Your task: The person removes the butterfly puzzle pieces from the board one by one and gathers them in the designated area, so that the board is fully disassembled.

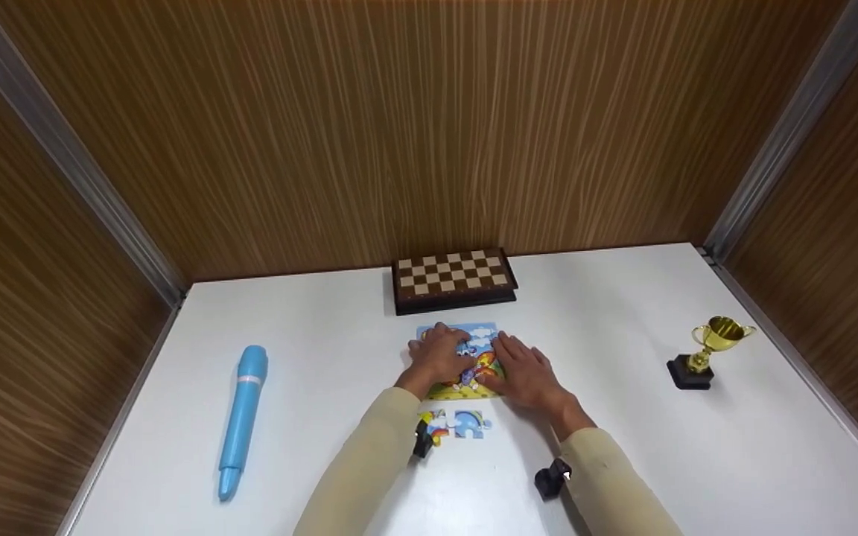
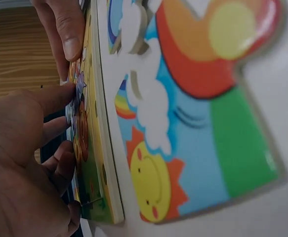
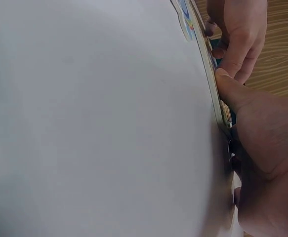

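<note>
Both my hands are at work at the middle of a white table [image 1: 325,320], resting unclenched on a picture puzzle [image 1: 485,363]. My left hand [image 1: 440,356] spreads bent fingers over the left part of its face, thumb reaching inward; my right hand [image 1: 529,376] lies along the right edge, fingers extended, thumb on the board. The puzzle lies flat, its blue sky toward the back wall [image 1: 444,134], its yellow ground toward me; my hands cover its sides, so I cannot tell which axis is longer. Its near edge runs roughly side to side.

Just on my side of that edge lie loose pieces [image 1: 468,423], one showing a smiling sun, partly hidden by my left wrist. Beyond the far edge, near but apart, sits a checkered board [image 1: 453,275]. Table surface stretches to either side, as far as a blue pen [image 1: 243,413] at left and a gold trophy [image 1: 727,335] at right, both well apart. Wood-grain panels enclose the back and sides, grey strips lining the corners.
</note>
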Available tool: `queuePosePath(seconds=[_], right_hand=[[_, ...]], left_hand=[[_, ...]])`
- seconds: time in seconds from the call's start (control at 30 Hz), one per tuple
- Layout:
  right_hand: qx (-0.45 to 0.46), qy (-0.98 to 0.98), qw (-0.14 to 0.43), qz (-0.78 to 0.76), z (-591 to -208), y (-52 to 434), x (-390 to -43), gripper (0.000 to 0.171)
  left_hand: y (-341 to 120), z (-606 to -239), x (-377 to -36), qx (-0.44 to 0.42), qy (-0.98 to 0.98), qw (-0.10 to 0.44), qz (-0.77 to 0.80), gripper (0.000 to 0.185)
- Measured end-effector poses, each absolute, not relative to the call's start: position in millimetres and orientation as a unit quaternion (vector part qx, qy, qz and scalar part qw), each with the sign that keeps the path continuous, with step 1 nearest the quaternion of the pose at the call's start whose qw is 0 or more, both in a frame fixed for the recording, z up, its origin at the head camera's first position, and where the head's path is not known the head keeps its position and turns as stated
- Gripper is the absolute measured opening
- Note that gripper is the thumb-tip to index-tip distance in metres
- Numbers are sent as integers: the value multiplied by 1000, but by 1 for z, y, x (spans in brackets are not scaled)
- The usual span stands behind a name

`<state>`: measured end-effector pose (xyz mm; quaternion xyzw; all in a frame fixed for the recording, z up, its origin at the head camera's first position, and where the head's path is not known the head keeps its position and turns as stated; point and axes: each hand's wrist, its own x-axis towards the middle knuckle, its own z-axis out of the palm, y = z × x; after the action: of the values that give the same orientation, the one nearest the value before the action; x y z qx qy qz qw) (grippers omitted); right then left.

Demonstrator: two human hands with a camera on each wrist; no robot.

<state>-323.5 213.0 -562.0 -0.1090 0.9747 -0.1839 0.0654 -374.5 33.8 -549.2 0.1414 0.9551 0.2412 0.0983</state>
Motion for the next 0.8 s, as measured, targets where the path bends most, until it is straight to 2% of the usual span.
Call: queuePosePath(seconds=[0.17,0.37,0.43,0.5,0.67,0.8], right_hand=[[-109,973,65,-191,-563,214,-324,81],[-101,975,71,-187,-563,214,-324,83],[-101,975,69,-186,-562,214,-324,83],[-103,975,68,-184,-561,214,-324,82],[-106,976,68,-175,-561,214,-323,82],[-107,977,68,-171,-561,214,-324,82]], left_hand=[[36,-548,-376,131,953,84,260,44],[33,-551,-376,142,939,43,311,13],[33,-552,-376,147,935,35,322,11],[34,-553,-375,143,936,40,319,14],[36,-551,-371,132,947,64,286,38],[37,-547,-370,117,951,79,275,39]])
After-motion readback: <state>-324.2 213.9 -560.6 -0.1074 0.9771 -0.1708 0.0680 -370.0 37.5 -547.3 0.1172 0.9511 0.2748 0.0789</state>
